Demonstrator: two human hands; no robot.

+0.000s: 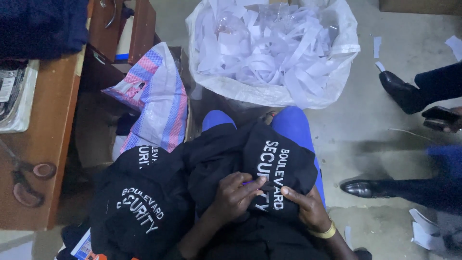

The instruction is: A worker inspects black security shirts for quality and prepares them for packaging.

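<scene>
A black garment with white printed lettering (269,163) lies over my lap, across my blue trousers (293,123). My left hand (235,195) pinches a small thin purple tool (252,182) against the lettering. My right hand (308,207), with a gold bangle (323,233) on the wrist, presses the cloth flat beside the letters. More black garments with the same kind of white print (139,202) are piled to my left.
A large white sack of white paper strips (274,48) stands in front of my knees. A striped woven bag (156,96) leans by a wooden desk (43,139) with scissors (26,180). Another person's black shoes (402,91) (365,188) stand on the concrete floor at right.
</scene>
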